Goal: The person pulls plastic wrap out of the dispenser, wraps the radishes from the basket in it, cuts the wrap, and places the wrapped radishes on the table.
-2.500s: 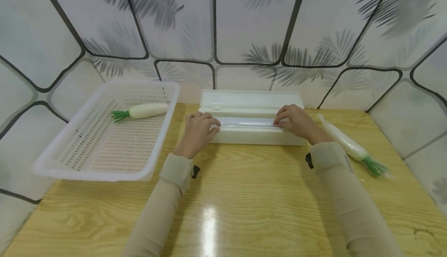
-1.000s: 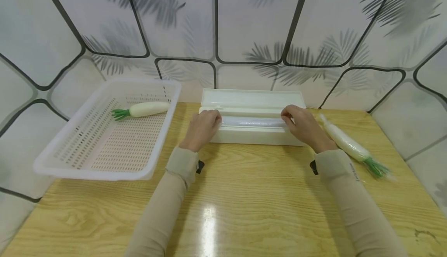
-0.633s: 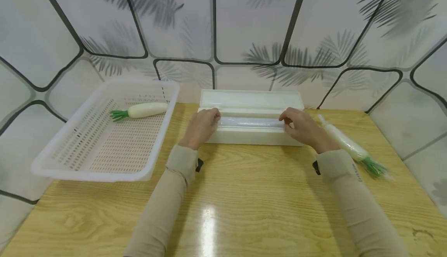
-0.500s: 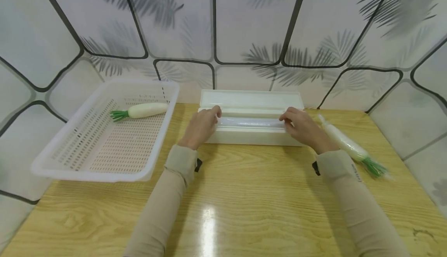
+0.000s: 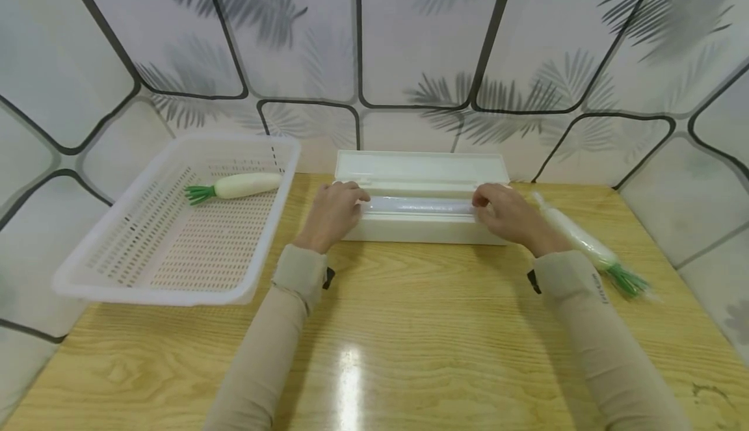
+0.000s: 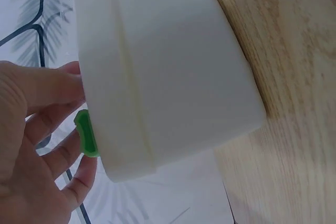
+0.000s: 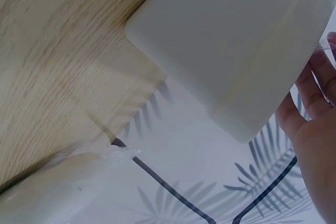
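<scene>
A long white cling film dispenser box (image 5: 427, 231) sits at the back of the table with its lid (image 5: 421, 166) raised. Inside lies a roll of clear cling film (image 5: 418, 205). At the box's left end my left hand (image 5: 332, 213) pinches the film with thumb and fingers; their tips go behind the rim in the left wrist view, beside a small green piece (image 6: 86, 135) on the box edge. My right hand (image 5: 508, 213) has bent fingers at the right end, and a wisp of clear film shows by its fingertips in the right wrist view.
A white perforated basket (image 5: 257, 249) on the left contains a white radish (image 5: 248, 184) with green stalks. On the right, a film-wrapped radish (image 5: 585, 239) lies on the wooden table (image 5: 421, 327). A patterned wall covering (image 5: 433, 41) stands behind the box.
Both hands stay at the box ends. Since the earliest frame, my right hand has shifted slightly right along the roll; my left hand has made small finger movements and lately eased slightly left.
</scene>
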`<state>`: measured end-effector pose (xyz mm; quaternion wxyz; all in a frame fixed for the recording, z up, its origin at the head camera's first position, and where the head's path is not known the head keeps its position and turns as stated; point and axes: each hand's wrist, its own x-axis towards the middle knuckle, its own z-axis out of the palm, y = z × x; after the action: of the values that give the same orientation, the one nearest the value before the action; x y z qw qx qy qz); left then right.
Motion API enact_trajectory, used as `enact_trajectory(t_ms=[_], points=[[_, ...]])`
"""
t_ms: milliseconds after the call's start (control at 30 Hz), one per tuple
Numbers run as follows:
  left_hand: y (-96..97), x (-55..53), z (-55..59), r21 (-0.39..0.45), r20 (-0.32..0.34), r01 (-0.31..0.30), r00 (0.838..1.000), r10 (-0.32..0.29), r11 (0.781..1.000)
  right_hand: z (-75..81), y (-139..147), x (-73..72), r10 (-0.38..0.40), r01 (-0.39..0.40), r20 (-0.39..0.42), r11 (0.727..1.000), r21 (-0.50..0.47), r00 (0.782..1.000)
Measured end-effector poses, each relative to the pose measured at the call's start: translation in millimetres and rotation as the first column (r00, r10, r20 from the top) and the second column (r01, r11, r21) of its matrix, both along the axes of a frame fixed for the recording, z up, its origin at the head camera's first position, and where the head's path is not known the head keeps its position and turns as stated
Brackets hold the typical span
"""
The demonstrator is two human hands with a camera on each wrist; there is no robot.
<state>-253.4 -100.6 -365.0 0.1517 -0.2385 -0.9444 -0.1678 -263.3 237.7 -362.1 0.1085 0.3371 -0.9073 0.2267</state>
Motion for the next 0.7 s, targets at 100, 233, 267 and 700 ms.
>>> enact_trajectory(t_ms=[100, 233, 267, 700], points=[[0.1, -1.2, -0.9, 0.008, -0.026, -0.001, 1.000, 0.002, 1.000, 0.4, 0.1, -0.4, 0.005, -0.004, -0.048, 1.000, 0.024, 0.999], [-0.4, -2.9, -3.9, 0.025, -0.085, 0.009, 0.996, -0.007, 1.000, -2.6, 1.7, -2.8, 0.008, -0.001, -0.165, 0.999, 0.042, 0.986], [-0.7, -3.2, -4.5, 0.031, -0.102, 0.014, 0.995, -0.010, 0.999, -3.6, 2.5, -3.2, 0.005, 0.003, -0.180, 0.999, 0.044, 0.984], [-4.9, -1.1, -4.3, 0.084, -0.234, -0.014, 0.972, 0.033, 0.996, 5.9, 16.2, -0.4, -0.040, 0.050, -0.133, 0.996, 0.069, 0.990]])
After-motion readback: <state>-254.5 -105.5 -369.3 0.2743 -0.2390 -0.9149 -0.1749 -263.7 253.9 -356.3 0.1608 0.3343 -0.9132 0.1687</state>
